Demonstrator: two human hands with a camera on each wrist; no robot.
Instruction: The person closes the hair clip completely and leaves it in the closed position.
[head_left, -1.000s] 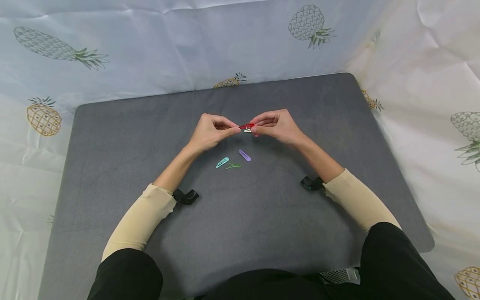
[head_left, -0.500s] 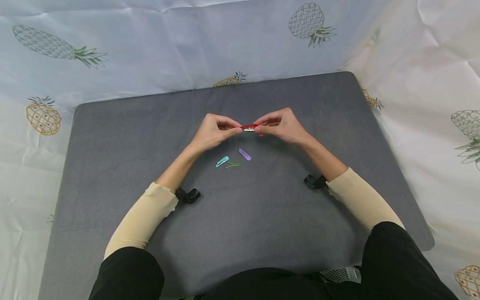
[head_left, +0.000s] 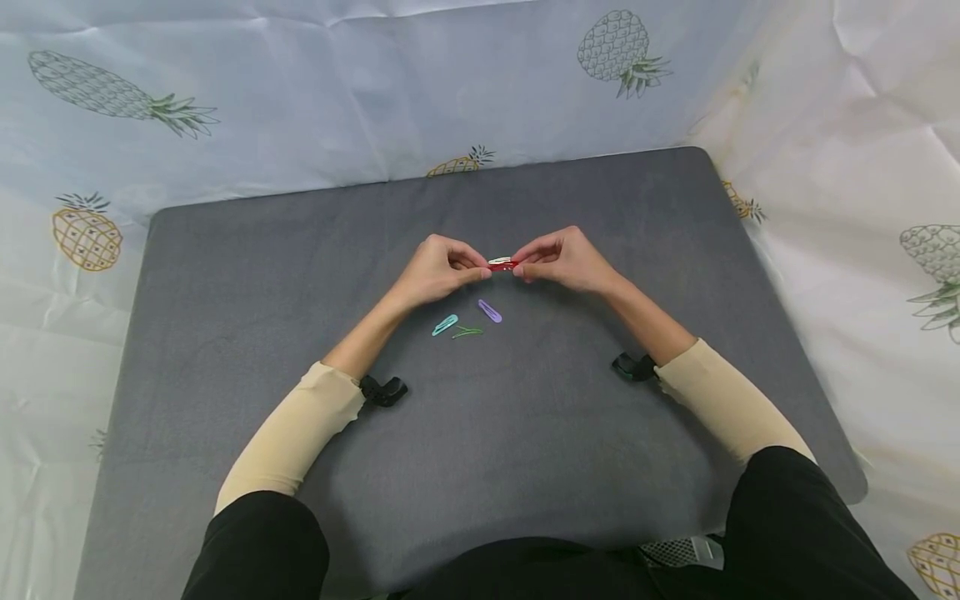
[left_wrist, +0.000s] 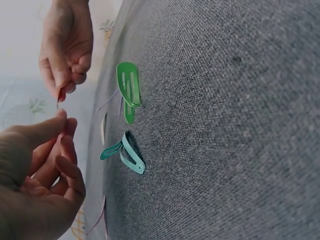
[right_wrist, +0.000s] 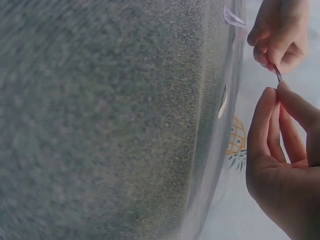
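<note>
Above the middle of the table, a red snap hair clip (head_left: 504, 267) stretches between both hands. My left hand (head_left: 438, 268) pinches its left end with thumb and fingertips, while my right hand (head_left: 567, 260) pinches the other end. The fingertips cover both ends, and the wrist views show the red clip (left_wrist: 61, 95) nearly edge-on. A white hair clip (head_left: 500, 260) appears just beyond it; in the right wrist view the white clip (right_wrist: 223, 102) lies on the table, apart from the hands.
Nearer the body lie a purple clip (head_left: 490, 311), a turquoise clip (head_left: 445, 325) and a green clip (head_left: 467, 332). The left wrist view shows the green clip (left_wrist: 128, 90) bent apart. Patterned cloth (head_left: 300, 92) hangs behind the grey table (head_left: 262, 275).
Both hands have shifted slightly right and then toward the body with the red clip. The white clip now shows beyond the red one instead of on its near side.
</note>
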